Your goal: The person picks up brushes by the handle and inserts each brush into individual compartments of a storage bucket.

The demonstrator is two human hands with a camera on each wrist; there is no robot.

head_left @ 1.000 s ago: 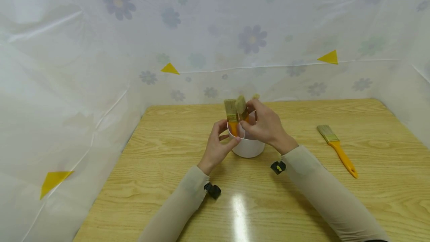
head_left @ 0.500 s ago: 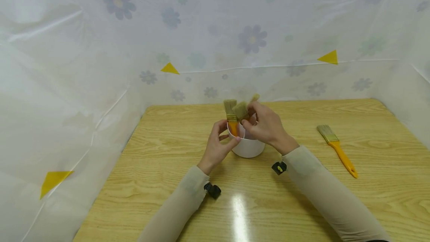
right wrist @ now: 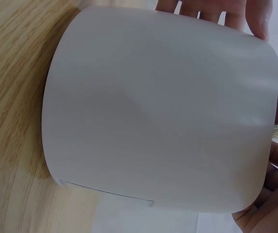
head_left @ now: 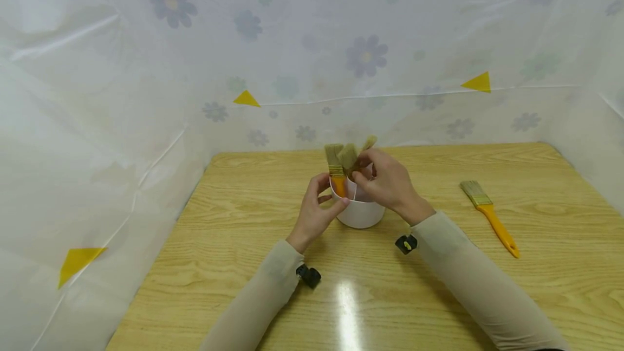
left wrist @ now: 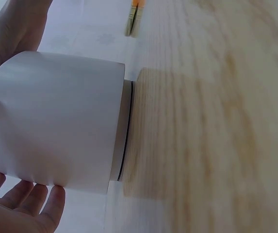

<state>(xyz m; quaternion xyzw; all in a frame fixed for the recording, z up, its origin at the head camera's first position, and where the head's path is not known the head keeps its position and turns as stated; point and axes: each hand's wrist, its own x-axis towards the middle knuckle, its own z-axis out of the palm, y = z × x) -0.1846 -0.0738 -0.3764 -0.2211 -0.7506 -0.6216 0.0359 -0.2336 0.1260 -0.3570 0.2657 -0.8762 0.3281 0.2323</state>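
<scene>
A white round container (head_left: 361,216) with an inner divider stands on the table. My left hand (head_left: 313,216) holds its left side, thumb at the near rim and fingers on the far side. In the left wrist view, the fingertips (left wrist: 57,194) press against its smooth wall. My right hand (head_left: 390,184) reaches over the rim and pinches a paintbrush (head_left: 348,156), bristles up; its handle is hidden by the hand and container. Another paintbrush (head_left: 334,157) stands upright at the left of the container. A further paintbrush (head_left: 370,142) leans behind my right fingers, mostly hidden.
A loose paintbrush (head_left: 493,223) with an orange handle lies on the wooden table (head_left: 219,286) to the right. Flowered white sheeting (head_left: 302,69) rises behind the table and along both sides.
In my right hand the paintbrush has turned, its bristles dipping left and then lifting slightly. The right hand has shifted very slightly rightward. The left hand and container have stayed put.
</scene>
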